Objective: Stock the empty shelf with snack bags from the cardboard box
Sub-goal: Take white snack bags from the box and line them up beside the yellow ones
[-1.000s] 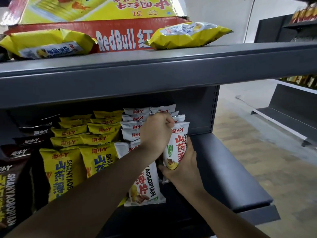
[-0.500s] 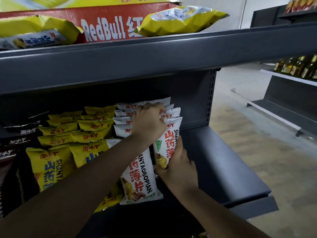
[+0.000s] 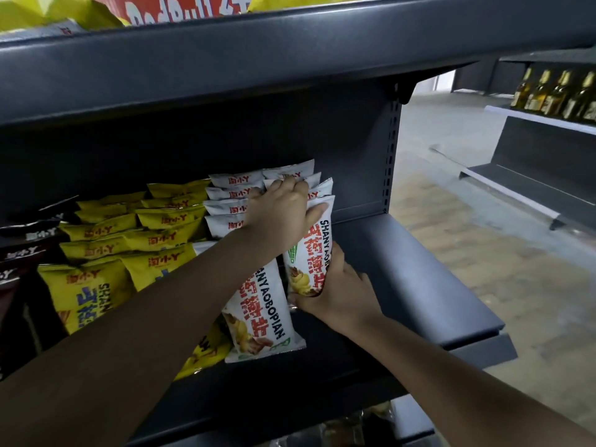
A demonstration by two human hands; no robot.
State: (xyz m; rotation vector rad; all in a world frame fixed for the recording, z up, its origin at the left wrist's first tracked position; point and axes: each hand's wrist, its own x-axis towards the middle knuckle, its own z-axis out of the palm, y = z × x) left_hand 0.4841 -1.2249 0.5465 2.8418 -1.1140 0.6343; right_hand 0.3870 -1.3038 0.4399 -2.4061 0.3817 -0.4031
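Both my hands are on one white snack bag [image 3: 311,253] standing upright at the right end of the white row on the grey shelf [image 3: 419,279]. My left hand [image 3: 280,214] reaches in from above: its fingers curl over the bag tops and its thumb lies across the front of this bag near its upper edge. Whether those fingers also catch the bags behind, I cannot quite tell. My right hand [image 3: 338,291] is lower down, cupped round the bag's bottom edge, with its fingers wrapped under the bag.

Just left of it, under my left forearm, another white bag [image 3: 258,321] leans forward with its foot near the shelf's front edge. Rows of yellow snack bags [image 3: 129,240] stand to the left, and dark bags [image 3: 19,253] beyond them. To the right of my hands the shelf is bare grey metal. On the shelf above [image 3: 290,53] sits the red cardboard box [image 3: 174,8] with yellow bags beside it.
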